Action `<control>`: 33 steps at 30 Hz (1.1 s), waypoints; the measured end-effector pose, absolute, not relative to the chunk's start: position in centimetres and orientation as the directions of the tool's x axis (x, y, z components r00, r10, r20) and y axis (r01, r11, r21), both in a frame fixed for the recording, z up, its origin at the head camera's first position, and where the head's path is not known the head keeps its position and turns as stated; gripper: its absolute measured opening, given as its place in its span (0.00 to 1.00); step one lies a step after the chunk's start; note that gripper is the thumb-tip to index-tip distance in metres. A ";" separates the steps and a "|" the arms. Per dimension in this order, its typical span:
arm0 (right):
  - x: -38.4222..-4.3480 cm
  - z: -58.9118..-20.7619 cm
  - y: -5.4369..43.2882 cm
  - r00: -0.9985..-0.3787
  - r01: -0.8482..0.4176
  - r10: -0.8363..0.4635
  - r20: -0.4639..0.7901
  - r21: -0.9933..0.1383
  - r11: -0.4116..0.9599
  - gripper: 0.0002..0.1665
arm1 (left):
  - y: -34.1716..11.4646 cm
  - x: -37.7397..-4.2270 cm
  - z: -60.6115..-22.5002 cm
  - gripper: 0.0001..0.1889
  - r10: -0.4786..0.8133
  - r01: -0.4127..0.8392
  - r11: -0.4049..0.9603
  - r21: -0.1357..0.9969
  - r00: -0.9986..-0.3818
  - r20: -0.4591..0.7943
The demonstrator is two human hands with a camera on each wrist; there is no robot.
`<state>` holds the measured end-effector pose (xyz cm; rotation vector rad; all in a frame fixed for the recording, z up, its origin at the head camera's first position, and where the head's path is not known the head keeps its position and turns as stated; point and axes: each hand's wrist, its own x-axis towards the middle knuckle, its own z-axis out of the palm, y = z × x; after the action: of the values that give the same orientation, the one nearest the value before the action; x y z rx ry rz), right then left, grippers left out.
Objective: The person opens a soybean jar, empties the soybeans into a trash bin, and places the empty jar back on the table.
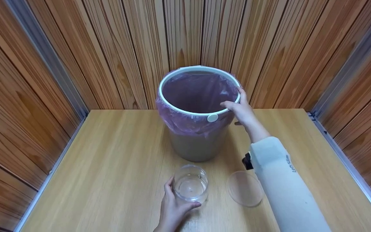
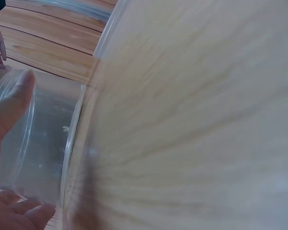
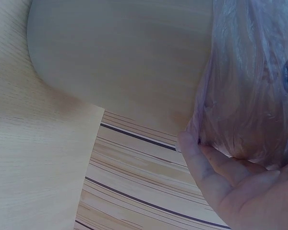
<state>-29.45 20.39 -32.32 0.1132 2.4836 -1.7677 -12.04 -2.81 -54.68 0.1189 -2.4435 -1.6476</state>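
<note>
A clear, round plastic jar (image 1: 190,187) without its lid stands on the table near the front, its mouth facing up. My left hand (image 1: 174,207) grips it from the left, thumb on the near side and fingers round the far side; the left wrist view shows the jar wall (image 2: 48,139) between thumb and fingers. Behind it stands a grey trash bin (image 1: 198,148) with a pale rim, lined with a purple plastic bag (image 1: 188,124). At the bin's right side my right hand (image 1: 245,111) holds the rim, thumb over the top, other fingers against the folded-over bag (image 3: 245,100).
A clear round lid (image 1: 245,189) lies flat on the wooden table (image 1: 118,167), right of the jar and beside the right sleeve. Wood-panelled walls (image 1: 124,58) enclose the table at the back and both sides, with metal strips along the corners.
</note>
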 end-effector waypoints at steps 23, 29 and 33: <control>-29.6 -33.3 20.8 -0.995 0.090 -0.009 -0.098 -0.943 0.321 0.58 | -2.2 -12.0 -55.2 0.66 -0.113 0.037 0.443 0.896 -0.989 0.096; -29.6 -34.2 21.4 -1.000 0.016 -0.011 -0.021 -0.944 0.331 0.53 | -2.3 -11.9 -55.1 0.68 -0.069 0.057 0.429 0.901 -0.993 0.095; -29.0 -34.5 21.9 -1.000 -0.013 0.008 0.017 -0.944 0.329 0.52 | -2.7 -11.8 -54.7 0.66 -0.048 0.047 0.439 0.897 -0.996 0.076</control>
<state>-28.99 21.87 -34.54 -0.0055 2.5758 -1.8299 -11.81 -2.66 -54.70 0.0004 -2.5876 -1.6183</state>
